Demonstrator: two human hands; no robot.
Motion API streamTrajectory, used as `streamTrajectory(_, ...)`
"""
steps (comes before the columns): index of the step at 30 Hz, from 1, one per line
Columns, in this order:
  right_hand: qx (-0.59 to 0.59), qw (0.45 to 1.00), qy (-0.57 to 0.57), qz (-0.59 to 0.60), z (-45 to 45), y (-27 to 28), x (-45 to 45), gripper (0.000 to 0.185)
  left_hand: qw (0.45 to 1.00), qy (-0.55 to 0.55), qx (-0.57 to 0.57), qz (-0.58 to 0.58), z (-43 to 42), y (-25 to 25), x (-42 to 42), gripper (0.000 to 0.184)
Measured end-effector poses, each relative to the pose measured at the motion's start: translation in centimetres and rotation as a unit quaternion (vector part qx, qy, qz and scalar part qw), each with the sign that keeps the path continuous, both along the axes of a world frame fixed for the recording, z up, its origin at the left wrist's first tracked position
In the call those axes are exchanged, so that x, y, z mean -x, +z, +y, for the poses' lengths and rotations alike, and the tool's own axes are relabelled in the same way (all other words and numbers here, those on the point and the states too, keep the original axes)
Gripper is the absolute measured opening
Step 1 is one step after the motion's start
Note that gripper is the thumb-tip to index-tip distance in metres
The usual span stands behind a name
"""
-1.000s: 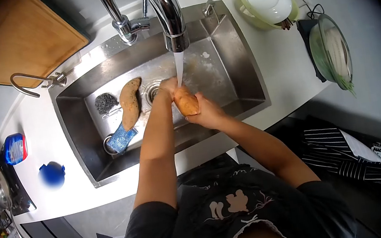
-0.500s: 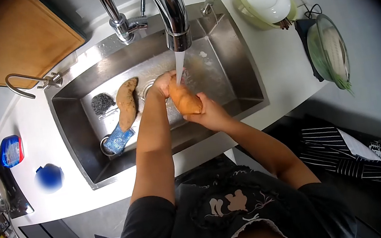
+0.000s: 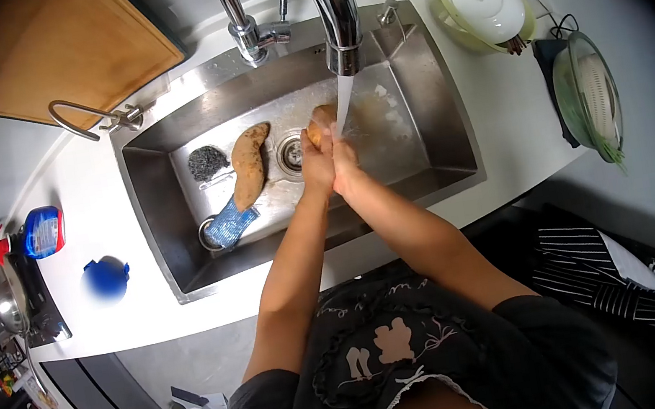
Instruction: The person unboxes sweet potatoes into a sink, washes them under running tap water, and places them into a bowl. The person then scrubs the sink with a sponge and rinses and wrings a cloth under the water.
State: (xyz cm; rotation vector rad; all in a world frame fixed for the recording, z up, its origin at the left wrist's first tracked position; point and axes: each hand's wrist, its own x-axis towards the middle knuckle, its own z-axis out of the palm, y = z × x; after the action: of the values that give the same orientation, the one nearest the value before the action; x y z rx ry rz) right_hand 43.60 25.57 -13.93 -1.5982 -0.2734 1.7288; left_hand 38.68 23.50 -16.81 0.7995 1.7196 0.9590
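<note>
Under the stream from the chrome faucet, an orange-skinned sweet potato is held over the sink. My left hand grips its near left side, and my right hand is pressed close on its right, touching my left. Both hands are closed around it, and part of it is hidden by them. Left of the drain lies a larger curved sweet potato. Its lower end touches a blue mesh cloth. A dark scouring pad rests beside it in the sink.
A wooden board leans at the back left. On the left counter are a blue bottle and a blurred blue object. To the right stand a green basin with a white bowl and a glass bowl.
My hands have drawn together, and the sweet potato has turned and is now more covered by them. The view has shifted, so the sink appears farther right.
</note>
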Motion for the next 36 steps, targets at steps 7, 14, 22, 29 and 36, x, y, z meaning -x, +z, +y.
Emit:
streamTrajectory(7, 0.115, 0.985, 0.074, 0.107, 4.4, -6.5, -1.8, 0.029, 0.985, -0.12, 0.117, 0.038, -2.7, 5.4, 1.3, 0.072)
streamTrajectory(14, 0.039, 0.984, 0.175, -0.015, 4.8, -10.2, -7.3, 0.04, 0.966, -0.109, 0.14, -0.187, -3.3, 6.2, 4.9, 0.059)
streamTrajectory(22, 0.088, 0.9, 0.416, 0.09, 1.9, -1.3, -14.0, 0.051, 0.99, -0.035, 0.126, 0.045, 2.6, -2.1, 5.7, 0.046)
streamTrajectory(29, -0.059, 0.932, 0.337, 0.117, -0.3, -0.1, -11.2, 0.065, 0.991, 0.062, -0.039, -0.113, 3.2, -11.8, 0.4, 0.038)
streamTrajectory(36, -0.234, 0.775, 0.462, -0.361, -1.7, 2.7, -6.9, 0.087, 0.996, 0.02, 0.079, -0.043, 3.9, -6.1, -0.4, 0.045)
